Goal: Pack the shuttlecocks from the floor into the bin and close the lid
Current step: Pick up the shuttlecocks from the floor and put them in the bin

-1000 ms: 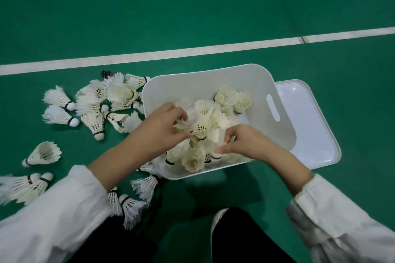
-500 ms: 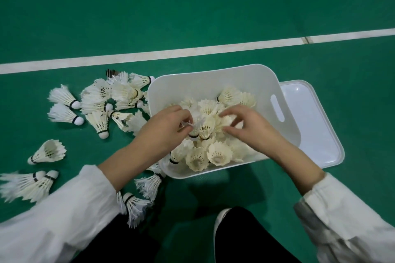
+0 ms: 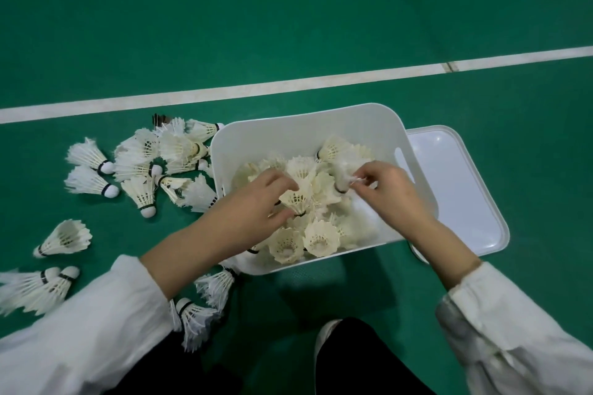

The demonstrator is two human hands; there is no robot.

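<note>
A white plastic bin (image 3: 305,120) stands on the green floor and holds several white feather shuttlecocks (image 3: 317,236). Both my hands are inside it. My left hand (image 3: 256,202) grips one shuttlecock (image 3: 296,199) near the middle of the pile. My right hand (image 3: 390,191) pinches the feathers of another shuttlecock (image 3: 341,176) toward the bin's right side. The bin's white lid (image 3: 462,189) lies flat on the floor, partly under the bin's right edge. Several loose shuttlecocks (image 3: 141,163) lie on the floor left of the bin.
More shuttlecocks (image 3: 35,290) lie near my left sleeve and others (image 3: 199,314) by my knees. A white court line (image 3: 224,91) crosses the floor behind the bin. My dark trousers and a shoe (image 3: 327,335) show at the bottom.
My right hand has moved from the bin's front edge up to its right side and now pinches a shuttlecock there. My left hand stays in the pile, fingers shifted slightly.
</note>
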